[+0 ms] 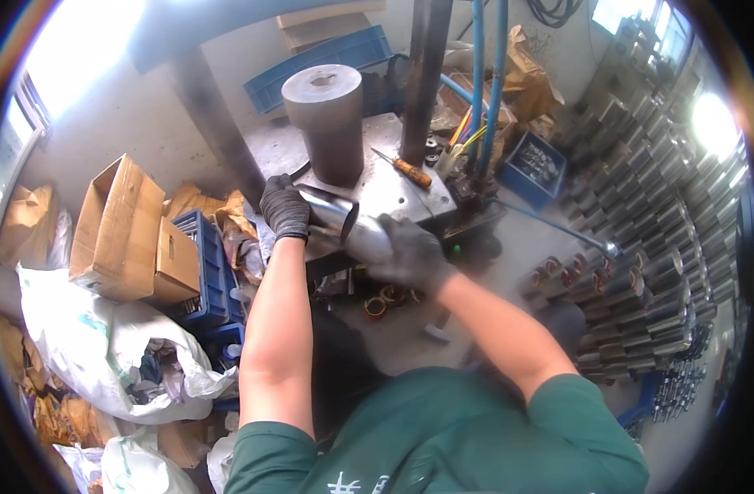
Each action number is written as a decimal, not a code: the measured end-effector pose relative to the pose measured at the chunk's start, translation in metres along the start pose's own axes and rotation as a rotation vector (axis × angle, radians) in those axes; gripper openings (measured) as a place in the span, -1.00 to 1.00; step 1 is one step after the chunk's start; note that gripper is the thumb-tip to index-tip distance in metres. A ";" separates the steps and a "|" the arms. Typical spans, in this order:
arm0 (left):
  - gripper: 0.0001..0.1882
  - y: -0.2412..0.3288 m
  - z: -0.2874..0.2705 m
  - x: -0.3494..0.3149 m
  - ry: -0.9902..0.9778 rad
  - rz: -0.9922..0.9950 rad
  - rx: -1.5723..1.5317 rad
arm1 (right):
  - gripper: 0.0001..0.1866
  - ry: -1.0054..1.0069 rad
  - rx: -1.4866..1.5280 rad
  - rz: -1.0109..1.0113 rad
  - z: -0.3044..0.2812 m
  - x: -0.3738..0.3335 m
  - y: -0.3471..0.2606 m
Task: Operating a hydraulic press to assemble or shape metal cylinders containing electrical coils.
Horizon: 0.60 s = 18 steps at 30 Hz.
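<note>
In front of me, at the near edge of a metal press plate [381,193], both my hands work in dark gloves. My left hand [285,209] is closed around a shiny metal tube [329,211], whose open end faces right. Against that end, my right hand [414,257] grips a silvery rounded metal piece [367,240]; motion blurs it, and I cannot tell if it is inside the tube or only touching. Just beyond my hands a thick grey metal cylinder [323,128] stands upright on the plate. Right of it lies a pointed tool with an orange-brown handle [411,173].
Dark steel columns [425,82] rise from the press. Cardboard boxes [118,230], a blue crate [208,272] and white sacks [81,346] crowd the left. Many stacked metal tubes [649,214] fill the right. A blue bin of small parts [533,169] sits behind right.
</note>
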<state>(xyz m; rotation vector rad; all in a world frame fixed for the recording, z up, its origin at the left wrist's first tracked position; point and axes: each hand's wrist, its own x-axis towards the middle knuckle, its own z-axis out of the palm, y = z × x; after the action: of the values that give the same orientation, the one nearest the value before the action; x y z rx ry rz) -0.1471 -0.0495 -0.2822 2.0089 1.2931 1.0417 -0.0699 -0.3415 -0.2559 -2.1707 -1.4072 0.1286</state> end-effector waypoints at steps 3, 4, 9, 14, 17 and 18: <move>-0.66 -0.008 -0.014 0.003 0.021 0.028 0.046 | 0.10 0.006 0.111 0.158 -0.008 -0.056 0.020; -0.66 -0.010 -0.015 0.003 0.005 0.009 0.004 | 0.08 0.023 0.431 0.236 -0.011 -0.065 0.025; -0.63 -0.018 -0.011 -0.001 0.050 0.017 -0.077 | -0.08 0.277 1.291 0.206 -0.043 -0.019 0.028; -0.64 -0.022 -0.010 0.000 0.064 -0.008 -0.056 | -0.11 0.310 1.096 -0.210 -0.103 0.110 0.003; -0.68 -0.024 -0.007 0.001 0.089 0.009 -0.160 | -0.20 0.446 1.177 -0.472 -0.098 0.193 -0.028; -0.70 -0.024 -0.007 0.002 0.080 0.007 -0.161 | -0.31 0.471 1.188 -0.458 -0.093 0.216 -0.035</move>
<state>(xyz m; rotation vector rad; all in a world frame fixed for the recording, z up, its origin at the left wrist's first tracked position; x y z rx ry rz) -0.1647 -0.0376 -0.2964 1.8693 1.2022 1.2014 0.0317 -0.1794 -0.1156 -0.8169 -1.0637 0.1975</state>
